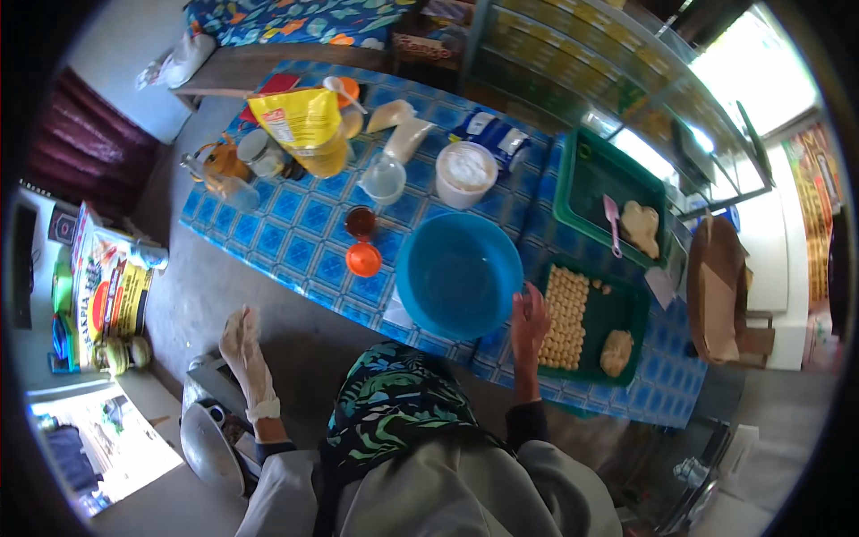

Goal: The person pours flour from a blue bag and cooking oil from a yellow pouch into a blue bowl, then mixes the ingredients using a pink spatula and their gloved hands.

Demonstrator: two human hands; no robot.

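My left hand (243, 353), in a pale thin glove, hangs over the floor away from the table. Its fingers are stretched out and hold nothing. My right hand (530, 329) is bare, beside the right rim of a large blue basin (458, 277). Its fingers are loosely bent and apart, with nothing visible in them; whether they touch the rim I cannot tell. The basin looks empty inside. Just right of this hand lies a green tray (601, 327) with rows of small dough balls (562, 322) and a larger dough lump (616, 353).
Behind the basin stand a tub of white powder (466, 172), a clear plastic cup (383, 179), an orange cup (363, 259) and a yellow pouch (309, 130). A second green tray (565, 192) holds dough (641, 227) and a pink spatula (612, 224). A metal pan (211, 447) sits low at left.
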